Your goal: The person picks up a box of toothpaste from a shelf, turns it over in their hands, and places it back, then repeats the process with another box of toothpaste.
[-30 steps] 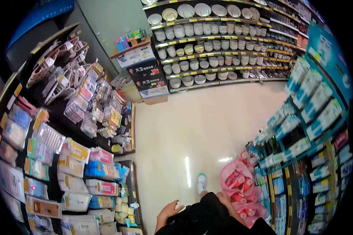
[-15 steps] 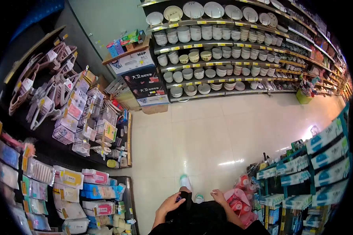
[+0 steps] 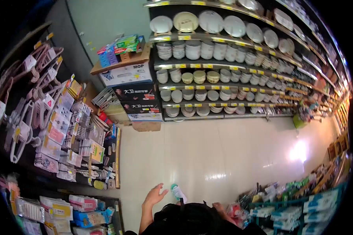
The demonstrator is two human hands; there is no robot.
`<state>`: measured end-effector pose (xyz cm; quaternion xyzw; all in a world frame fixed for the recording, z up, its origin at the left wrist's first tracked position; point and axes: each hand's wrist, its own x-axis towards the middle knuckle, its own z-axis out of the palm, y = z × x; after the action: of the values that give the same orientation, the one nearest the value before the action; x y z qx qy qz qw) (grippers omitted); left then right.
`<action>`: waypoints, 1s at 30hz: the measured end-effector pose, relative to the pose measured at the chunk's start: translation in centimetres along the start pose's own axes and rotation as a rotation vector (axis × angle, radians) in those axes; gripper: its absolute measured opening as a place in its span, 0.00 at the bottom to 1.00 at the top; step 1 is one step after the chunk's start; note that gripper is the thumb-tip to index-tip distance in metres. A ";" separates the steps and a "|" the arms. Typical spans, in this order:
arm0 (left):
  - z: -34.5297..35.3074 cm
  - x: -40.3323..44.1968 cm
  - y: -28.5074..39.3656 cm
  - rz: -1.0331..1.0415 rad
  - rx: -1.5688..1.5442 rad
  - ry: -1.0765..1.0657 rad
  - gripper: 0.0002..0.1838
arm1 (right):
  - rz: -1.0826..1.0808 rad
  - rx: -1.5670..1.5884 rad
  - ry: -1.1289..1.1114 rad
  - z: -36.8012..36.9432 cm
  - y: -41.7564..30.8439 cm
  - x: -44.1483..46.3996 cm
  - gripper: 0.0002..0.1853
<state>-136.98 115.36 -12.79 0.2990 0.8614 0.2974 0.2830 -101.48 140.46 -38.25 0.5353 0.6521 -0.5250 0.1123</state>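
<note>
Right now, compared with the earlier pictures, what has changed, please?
The view has moved forward: the bowls appear larger, and the pink-wrapped goods have slipped toward the view's lower edge. The left hand has swung outward to the left. The right hand is partly hidden; no grasp or release is visible. The stacked boxes stand as before.

- A shop selling household goods
- Long shelves (image 3: 208, 117) stacked with many bowls (image 3: 193, 50) and plates (image 3: 211, 22)
- Yellow price labels (image 3: 180, 66) run along the shelf edges
- Clothes hangers (image 3: 24, 130) and packaged goods (image 3: 56, 135) hang in rows on display
- Stacked boxes (image 3: 137, 92), one printed "MOP"
</note>
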 end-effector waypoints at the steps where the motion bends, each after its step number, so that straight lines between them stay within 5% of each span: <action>1: -1.0 1.7 0.0 0.006 -0.036 0.055 0.30 | -0.029 -0.058 0.003 -0.5 -0.6 1.0 0.26; 17: -21.9 25.3 -1.7 0.028 -0.338 0.505 0.19 | -0.297 -0.161 -0.084 0.8 -19.1 23.0 0.20; 22: -34.4 35.3 2.5 0.163 -0.408 0.664 0.19 | -0.300 -0.185 -0.071 -1.0 -28.8 30.2 0.20; 27: -52.2 47.4 5.0 0.341 -0.096 0.893 0.16 | -0.322 -0.139 0.021 -3.9 -38.3 37.0 0.19; 30: -61.5 54.2 5.7 0.319 0.003 1.023 0.17 | -0.110 0.122 -0.026 -5.4 -43.0 38.3 0.19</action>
<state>-211.74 134.93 15.06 0.2434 0.8337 0.4433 -0.2218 -149.67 172.40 -38.84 0.4976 0.6459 -0.5759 0.0587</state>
